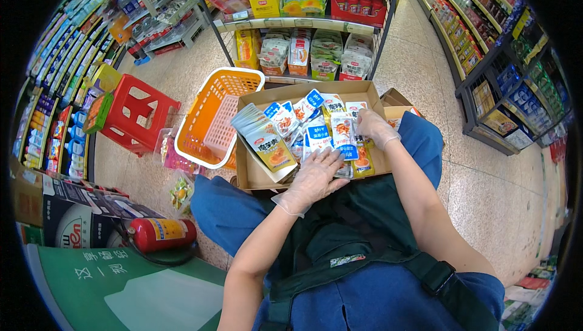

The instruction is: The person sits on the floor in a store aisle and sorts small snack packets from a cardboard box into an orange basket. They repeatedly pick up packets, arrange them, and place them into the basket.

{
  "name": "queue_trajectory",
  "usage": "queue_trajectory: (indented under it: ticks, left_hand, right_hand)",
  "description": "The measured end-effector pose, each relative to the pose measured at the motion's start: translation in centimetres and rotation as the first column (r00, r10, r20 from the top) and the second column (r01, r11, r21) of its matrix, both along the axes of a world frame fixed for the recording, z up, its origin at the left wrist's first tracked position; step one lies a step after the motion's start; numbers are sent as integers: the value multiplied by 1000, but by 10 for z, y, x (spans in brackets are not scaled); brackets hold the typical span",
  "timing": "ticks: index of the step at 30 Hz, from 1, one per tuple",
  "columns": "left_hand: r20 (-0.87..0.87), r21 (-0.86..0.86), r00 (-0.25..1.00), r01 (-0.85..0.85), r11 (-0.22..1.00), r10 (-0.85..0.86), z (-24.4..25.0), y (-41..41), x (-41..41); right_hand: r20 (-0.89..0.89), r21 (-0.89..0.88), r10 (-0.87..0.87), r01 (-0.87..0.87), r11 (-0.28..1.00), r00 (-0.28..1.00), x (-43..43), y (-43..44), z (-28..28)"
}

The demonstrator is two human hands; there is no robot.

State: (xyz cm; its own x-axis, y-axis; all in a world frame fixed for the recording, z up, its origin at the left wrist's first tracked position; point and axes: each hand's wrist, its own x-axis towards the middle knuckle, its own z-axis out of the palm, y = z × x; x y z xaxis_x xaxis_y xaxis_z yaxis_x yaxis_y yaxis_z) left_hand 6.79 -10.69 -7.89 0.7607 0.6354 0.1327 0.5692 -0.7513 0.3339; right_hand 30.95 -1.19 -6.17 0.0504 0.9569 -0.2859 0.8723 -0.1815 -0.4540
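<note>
An open cardboard box [248, 165] lies across my lap, filled with small snack packets. My left hand [316, 174], in a clear plastic glove, rests palm down with fingers spread over a blue-and-white packet [320, 136]. My right hand [378, 128], gloved the same way, is at the box's right side with its fingers bent beside another white-and-blue packet [342, 126]. Whether those fingers grip a packet is hidden. Gold-and-white packets [273, 149] stand in a neat, tilted row at the box's left end. Other packets lie loose and overlapping in the middle.
Left of the box stands an orange basket with a white rim [182, 126], holding a pink basket [222, 124]. Farther left are a red plastic stool [136, 112] and a fire extinguisher [164, 234]. A snack shelf [296, 25] rises ahead. Another carton [396, 99] sits behind my right knee.
</note>
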Motion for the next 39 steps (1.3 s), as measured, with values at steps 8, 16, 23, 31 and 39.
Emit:
queue_trajectory:
  ticks: [8, 16, 23, 31, 39]
  left_hand:
    - [33, 6, 999, -24, 1000, 24, 4, -2, -3]
    - [720, -35, 645, -335, 942, 256, 59, 5, -22]
    - [816, -254, 357, -485, 837, 454, 70, 14, -74]
    - [756, -426, 200, -571, 702, 623, 38, 16, -91]
    - [742, -378, 192, -672, 637, 642, 37, 13, -94]
  right_hand:
    - [6, 366, -91, 83, 927, 996, -3, -14, 54]
    - [-248, 580, 222, -39, 813, 943, -53, -52, 161]
    - [-472, 632, 580, -204, 748, 664, -127, -42, 139]
    - [-392, 596, 574, -277, 754, 719, -174, -35, 121]
    - [-306, 668, 591, -274, 692, 746, -184, -35, 109]
